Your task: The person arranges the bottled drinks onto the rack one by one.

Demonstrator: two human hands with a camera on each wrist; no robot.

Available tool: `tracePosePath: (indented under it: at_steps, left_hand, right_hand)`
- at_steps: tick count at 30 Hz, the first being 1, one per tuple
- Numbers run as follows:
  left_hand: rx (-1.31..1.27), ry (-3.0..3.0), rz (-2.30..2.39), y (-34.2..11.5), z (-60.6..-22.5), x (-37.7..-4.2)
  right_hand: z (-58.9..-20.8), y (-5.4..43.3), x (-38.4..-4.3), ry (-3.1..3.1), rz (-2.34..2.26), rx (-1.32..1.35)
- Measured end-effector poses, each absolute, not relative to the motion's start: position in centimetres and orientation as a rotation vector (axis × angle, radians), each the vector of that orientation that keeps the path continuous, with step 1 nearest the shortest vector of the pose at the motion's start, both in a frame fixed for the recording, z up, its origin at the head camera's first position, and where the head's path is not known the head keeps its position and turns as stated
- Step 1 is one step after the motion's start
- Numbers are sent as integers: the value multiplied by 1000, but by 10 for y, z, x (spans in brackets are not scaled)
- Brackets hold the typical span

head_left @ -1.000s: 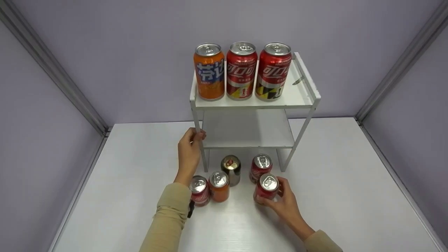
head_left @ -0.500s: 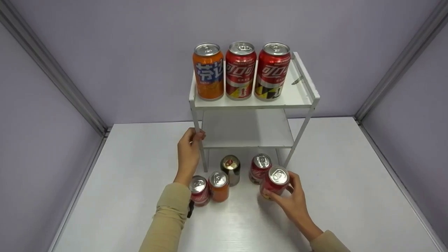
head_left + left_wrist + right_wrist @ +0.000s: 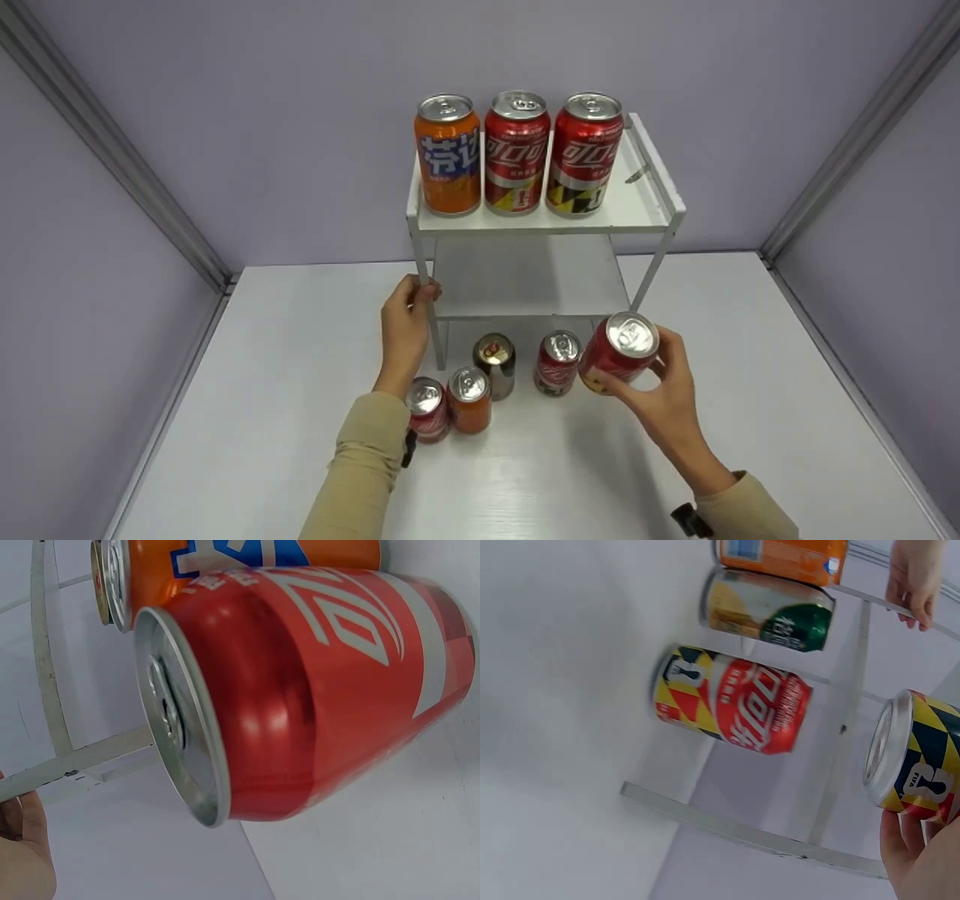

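Note:
My right hand (image 3: 666,394) grips a red cola can (image 3: 609,361) in the air, just off the rack's front right post. In the right wrist view the held can's yellow-and-dark patterned base (image 3: 928,757) faces the camera. My left hand (image 3: 403,322) pinches the front left post (image 3: 421,259) of a white two-tier rack (image 3: 544,226). Beneath the rack's lower shelf (image 3: 529,281) stand another red can (image 3: 556,369) and a gold-topped can (image 3: 496,367). An orange can (image 3: 470,401) and a red can (image 3: 429,411) stand beside the left forearm.
On the top tier, an orange can (image 3: 448,165), a red can (image 3: 516,161) and a second red can (image 3: 583,161) stand in a row. Behind the white table (image 3: 315,300) rises a pale wall (image 3: 300,135). Metal rails (image 3: 810,180) run along the corners.
My right hand has lifted the red cola can off the table and carried it up and to the right. The left hand has stayed at the post.

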State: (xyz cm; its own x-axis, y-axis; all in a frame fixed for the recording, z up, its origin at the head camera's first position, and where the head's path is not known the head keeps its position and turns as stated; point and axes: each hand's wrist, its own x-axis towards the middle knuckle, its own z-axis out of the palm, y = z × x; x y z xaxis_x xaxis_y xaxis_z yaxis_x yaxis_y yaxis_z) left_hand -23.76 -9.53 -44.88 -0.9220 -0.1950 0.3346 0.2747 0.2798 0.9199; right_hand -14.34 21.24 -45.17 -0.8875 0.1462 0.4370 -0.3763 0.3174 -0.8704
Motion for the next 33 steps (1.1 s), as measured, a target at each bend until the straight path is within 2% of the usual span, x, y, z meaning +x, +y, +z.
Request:
tracePosePath:
  at_steps: [19, 33]
  left_hand:
    - [-63, -2170, -1680, -94, -449, -238]
    - [-67, -2176, -1655, -94, -450, -238]
  right_hand:
    - [-343, 223, -160, -2107, 1463, 367]
    - [-303, 222, -191, -2079, 1400, 422]
